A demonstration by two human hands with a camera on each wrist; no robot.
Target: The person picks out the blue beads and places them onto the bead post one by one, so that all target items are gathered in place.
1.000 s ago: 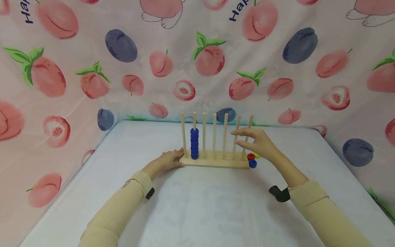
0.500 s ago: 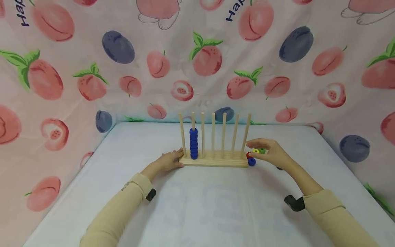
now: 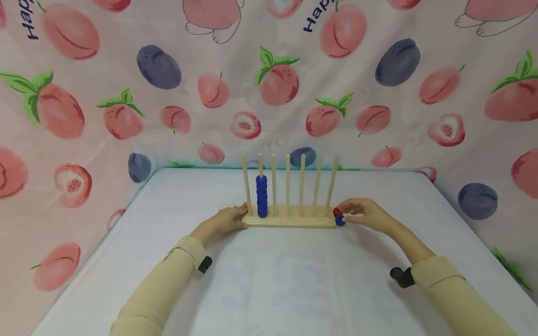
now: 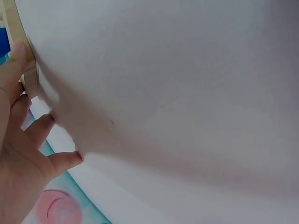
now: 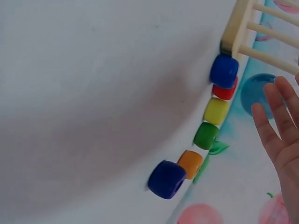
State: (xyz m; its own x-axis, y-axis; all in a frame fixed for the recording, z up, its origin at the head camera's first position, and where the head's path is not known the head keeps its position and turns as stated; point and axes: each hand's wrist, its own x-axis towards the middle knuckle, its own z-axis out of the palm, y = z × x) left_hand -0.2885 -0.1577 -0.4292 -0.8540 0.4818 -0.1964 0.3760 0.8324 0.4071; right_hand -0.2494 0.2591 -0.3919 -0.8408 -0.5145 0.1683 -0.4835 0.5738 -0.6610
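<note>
A wooden bead rack (image 3: 290, 222) with a row of upright pegs stands on the table. A stack of blue beads (image 3: 262, 197) fills most of its second peg from the left. My left hand (image 3: 226, 219) holds the base's left end, thumb (image 4: 17, 53) on the front side. At the other end my right hand (image 3: 371, 215) has its fingertips and thumb right at a red bead (image 3: 337, 212) and a loose blue bead (image 3: 339, 221). In the right wrist view that hand's visible fingers are spread, and the blue bead lies against the base end with the red one partly behind it.
In the right wrist view a yellow bead (image 5: 216, 111), a green bead (image 5: 206, 136), an orange bead (image 5: 190, 164) and a dark blue bead (image 5: 167, 179) continue the line from the rack. A fruit-print cloth (image 3: 277, 126) hangs behind the white table (image 3: 286, 280).
My right hand has come down from beside the right-hand pegs to the loose beads at the rack's right end. My left hand has stayed on the base.
</note>
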